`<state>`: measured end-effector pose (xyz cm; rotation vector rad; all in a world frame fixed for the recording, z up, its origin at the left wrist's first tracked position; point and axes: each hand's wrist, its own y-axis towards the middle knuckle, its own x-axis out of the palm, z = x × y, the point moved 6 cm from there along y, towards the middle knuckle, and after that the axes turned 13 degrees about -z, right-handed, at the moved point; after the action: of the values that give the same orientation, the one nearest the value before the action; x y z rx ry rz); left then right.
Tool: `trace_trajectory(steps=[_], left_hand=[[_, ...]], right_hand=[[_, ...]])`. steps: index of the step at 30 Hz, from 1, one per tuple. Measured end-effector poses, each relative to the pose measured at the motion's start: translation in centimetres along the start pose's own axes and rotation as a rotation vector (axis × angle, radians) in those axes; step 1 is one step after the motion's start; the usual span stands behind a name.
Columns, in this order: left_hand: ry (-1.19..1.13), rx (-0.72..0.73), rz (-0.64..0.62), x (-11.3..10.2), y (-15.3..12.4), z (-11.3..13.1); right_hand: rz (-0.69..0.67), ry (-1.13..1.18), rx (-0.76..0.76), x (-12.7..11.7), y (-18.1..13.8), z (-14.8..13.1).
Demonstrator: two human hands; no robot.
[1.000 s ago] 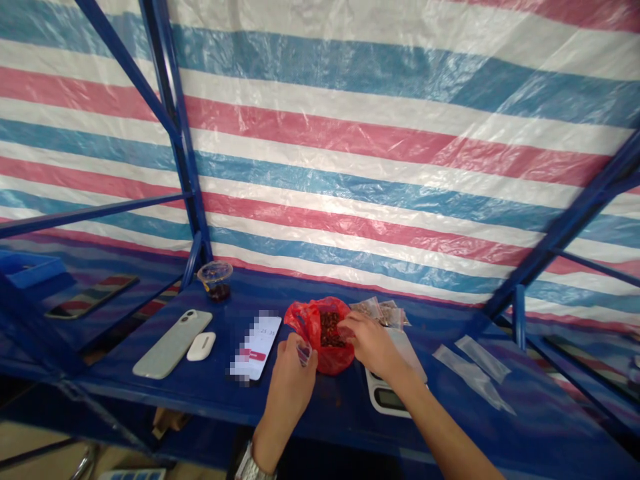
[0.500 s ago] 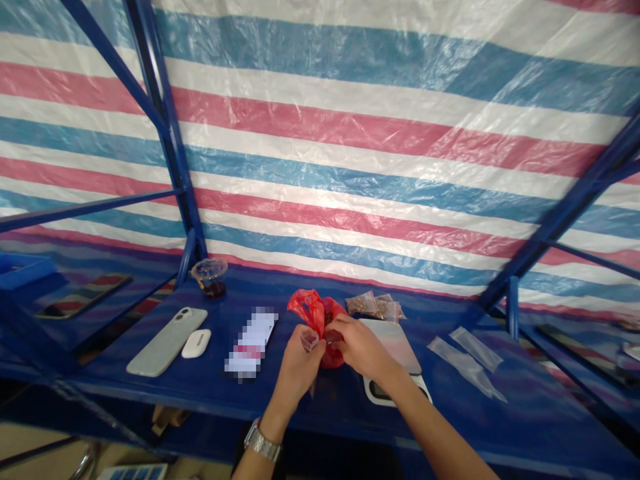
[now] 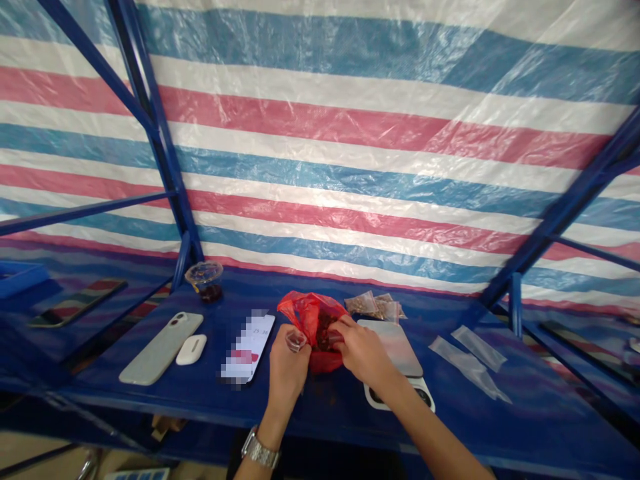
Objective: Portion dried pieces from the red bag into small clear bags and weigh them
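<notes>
Left hand (image 3: 287, 369) pinching a small clear plastic sachet (image 3: 296, 341); right hand (image 3: 361, 351) with fingers closed at the mouth of a crinkled red plastic bag (image 3: 310, 316) of dark reddish pieces (image 3: 326, 333).

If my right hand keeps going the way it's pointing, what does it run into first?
Your right hand points left into the red plastic bag. Its fingers already look to be at the dark pieces inside, so those come first. The small clear bag in your left hand lies beyond, though depth is unclear.
</notes>
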<state>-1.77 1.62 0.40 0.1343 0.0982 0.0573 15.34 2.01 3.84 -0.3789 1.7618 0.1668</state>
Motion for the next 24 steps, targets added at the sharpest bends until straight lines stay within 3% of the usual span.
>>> trace_trajectory(steps=[5,13,18,24], left_hand=[[0.156,0.02,0.07,-0.7,-1.5,0.1],[0.355,-0.149,-0.091,0.5,-2.8,0.3],[0.275,-0.217,-0.207,2.0,-2.3,0.2],[0.148,-0.095,-0.12,2.0,-0.7,-0.5]], right_hand=[[-0.016,-0.102,0.044,0.1,0.1,-0.1],[-0.076,-0.004,-0.113,-0.1,0.0,-1.0],[-0.07,0.141,-0.18,0.1,0.5,-0.7],[-0.051,0.27,-0.255,0.6,0.8,-0.6]])
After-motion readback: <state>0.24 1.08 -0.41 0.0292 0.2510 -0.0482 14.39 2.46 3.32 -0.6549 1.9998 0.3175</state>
